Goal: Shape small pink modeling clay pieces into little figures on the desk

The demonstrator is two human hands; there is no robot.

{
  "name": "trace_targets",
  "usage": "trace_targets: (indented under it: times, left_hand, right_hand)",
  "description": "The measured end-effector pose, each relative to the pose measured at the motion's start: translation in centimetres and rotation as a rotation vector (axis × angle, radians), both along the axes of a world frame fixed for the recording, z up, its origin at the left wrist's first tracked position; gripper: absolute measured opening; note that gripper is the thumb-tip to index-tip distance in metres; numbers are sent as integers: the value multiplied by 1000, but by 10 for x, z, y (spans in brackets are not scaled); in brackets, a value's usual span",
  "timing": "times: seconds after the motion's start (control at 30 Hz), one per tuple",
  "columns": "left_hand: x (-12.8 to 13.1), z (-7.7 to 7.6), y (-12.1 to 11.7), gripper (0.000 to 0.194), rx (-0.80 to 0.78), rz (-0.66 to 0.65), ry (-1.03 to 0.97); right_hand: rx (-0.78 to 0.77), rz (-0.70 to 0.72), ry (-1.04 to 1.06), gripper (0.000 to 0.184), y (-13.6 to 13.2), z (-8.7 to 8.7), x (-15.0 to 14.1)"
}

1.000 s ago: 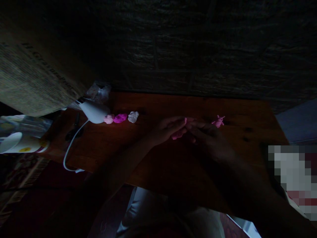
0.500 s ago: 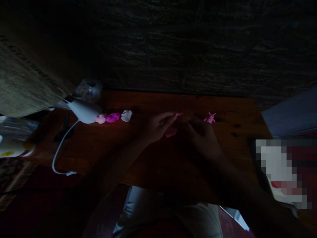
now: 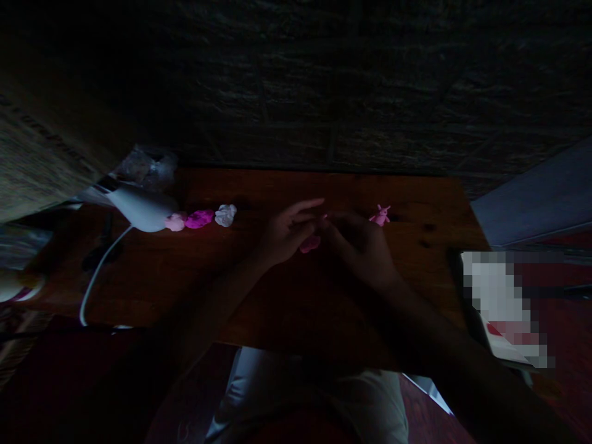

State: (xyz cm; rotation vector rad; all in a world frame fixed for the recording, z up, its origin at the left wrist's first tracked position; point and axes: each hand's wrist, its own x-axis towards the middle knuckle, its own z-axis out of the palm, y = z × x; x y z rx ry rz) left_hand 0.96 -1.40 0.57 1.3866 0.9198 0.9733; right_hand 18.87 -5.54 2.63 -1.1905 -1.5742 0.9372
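Observation:
My left hand (image 3: 287,233) pinches a small piece of pink modelling clay (image 3: 324,217) at the thumb tip, its index finger stretched out above. The fingertips of my right hand (image 3: 363,245) are closed together and meet the same piece from the right. Below them, on the wooden table (image 3: 287,302), lies a dark pink clay lump (image 3: 309,244), partly behind the fingers. Just beyond my right hand is a little pink clay figure (image 3: 381,214) with ears and limbs. Dim light hides the finger details.
Left of my hands, a white clay lump (image 3: 226,215), a magenta lump (image 3: 200,218) and a light pink lump (image 3: 176,222) sit in a row beside a white rounded device (image 3: 143,208) with a cable (image 3: 99,265). A brick-patterned wall (image 3: 296,111) rises behind the table.
My right fingertips have come in to the left and now meet the clay piece; before, a gap separated them. My left index finger has lifted away from the thumb. The view has shifted slightly.

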Motion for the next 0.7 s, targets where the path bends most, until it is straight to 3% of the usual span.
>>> trace_targets:
  times: [0.17, 0.47, 0.7]
  left_hand:
    - [1, 0, -1, 48, -21, -52, -40]
    - [1, 4, -1, 44, 27, -8, 33]
    - [0, 0, -1, 51, 62, -45, 34]
  right_hand:
    - [22, 39, -13, 28, 3, 1, 4]
    - [56, 40, -79, 20, 2, 4, 6]
    - [9, 36, -50, 25, 5, 4, 7]
